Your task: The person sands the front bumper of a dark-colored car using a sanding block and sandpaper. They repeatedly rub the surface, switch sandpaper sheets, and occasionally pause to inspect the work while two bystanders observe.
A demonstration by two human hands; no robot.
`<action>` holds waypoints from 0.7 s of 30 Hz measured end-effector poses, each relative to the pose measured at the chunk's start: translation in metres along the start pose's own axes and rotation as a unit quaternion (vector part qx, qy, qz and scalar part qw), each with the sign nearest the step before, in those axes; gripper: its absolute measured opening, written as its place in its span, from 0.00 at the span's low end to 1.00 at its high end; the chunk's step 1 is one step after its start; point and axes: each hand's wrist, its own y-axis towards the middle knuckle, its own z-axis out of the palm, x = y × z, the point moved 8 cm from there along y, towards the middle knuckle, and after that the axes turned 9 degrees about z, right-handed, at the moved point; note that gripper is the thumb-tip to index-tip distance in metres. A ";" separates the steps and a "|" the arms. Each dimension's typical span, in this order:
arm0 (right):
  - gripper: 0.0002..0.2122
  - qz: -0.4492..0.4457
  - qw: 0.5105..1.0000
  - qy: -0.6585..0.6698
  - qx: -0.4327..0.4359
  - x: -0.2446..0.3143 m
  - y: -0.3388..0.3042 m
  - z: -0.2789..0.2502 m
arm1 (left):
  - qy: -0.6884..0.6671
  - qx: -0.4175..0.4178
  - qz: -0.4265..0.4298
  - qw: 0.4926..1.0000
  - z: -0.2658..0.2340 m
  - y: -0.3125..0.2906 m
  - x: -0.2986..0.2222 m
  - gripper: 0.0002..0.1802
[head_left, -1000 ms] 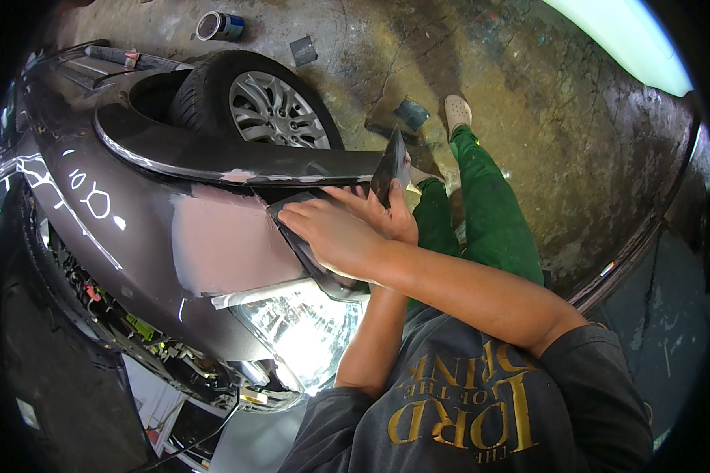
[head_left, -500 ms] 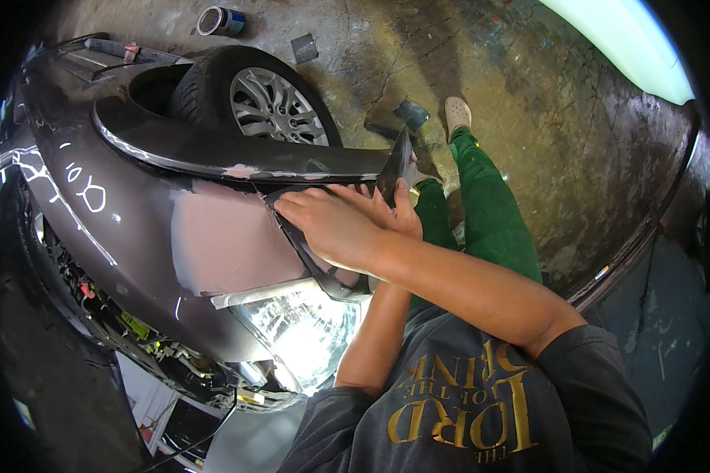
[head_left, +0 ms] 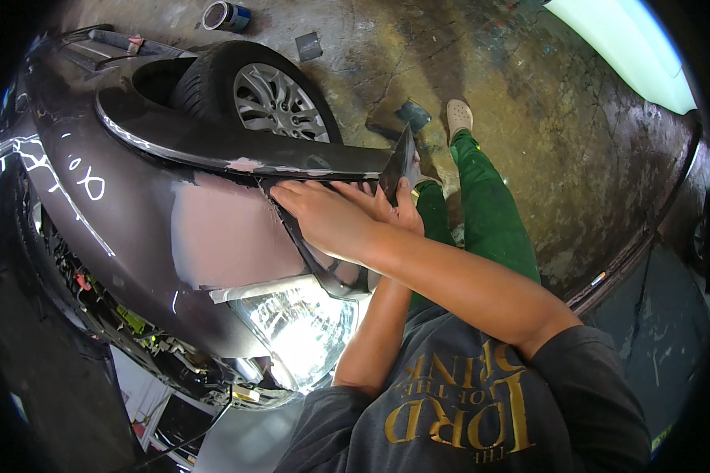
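Note:
My right hand (head_left: 319, 213) lies flat, fingers stretched to the left, on the dark bumper (head_left: 306, 251) beside its seam with the fender. Whether anything is under the fingers is hidden. Behind it, partly covered by the right hand and wrist, my left hand (head_left: 393, 211) has its fingers reaching left and its thumb raised apart. The left thumb is close against a dark, pointed flat piece (head_left: 398, 162); I cannot tell its kind. Left of the seam, the dark grey fender (head_left: 142, 169) carries a large pinkish filler patch (head_left: 233, 232). My right forearm crosses over the left.
A lit headlight (head_left: 304, 327) with tape along its edge sits near me. Beyond the hands are the wheel arch trim (head_left: 292, 158) and front wheel (head_left: 280, 102). A paint can (head_left: 227, 16) and dark sheets (head_left: 308, 46) lie on the floor. An open engine bay (head_left: 126, 315) is left.
My right fingertips have slid slightly farther away from me, closer to the trim edge. The left hand keeps almost the same place, and the whole view has shifted a little.

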 end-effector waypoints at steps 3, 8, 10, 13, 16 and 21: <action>0.27 0.058 0.996 -0.003 0.071 -0.006 -0.001 0.008 | 0.019 0.003 0.016 1.000 0.000 -0.001 0.003 0.61; 0.27 0.026 0.999 0.007 0.046 -0.002 -0.018 0.002 | 0.058 0.038 0.049 0.996 0.002 0.001 -0.005 0.25; 0.27 0.032 0.998 0.003 0.056 -0.003 -0.017 0.001 | 0.045 0.039 0.064 0.996 0.003 0.000 -0.010 0.22; 0.26 0.032 0.998 0.010 0.045 -0.001 -0.013 0.002 | 0.053 0.023 0.079 0.995 0.004 0.001 -0.007 0.21; 0.26 0.023 0.999 0.010 0.041 0.003 -0.009 0.001 | 0.037 0.022 0.076 0.996 0.003 -0.001 -0.007 0.21; 0.22 0.015 1.000 0.019 0.016 0.006 0.004 0.006 | 0.004 0.009 0.049 0.999 0.002 -0.001 -0.007 0.31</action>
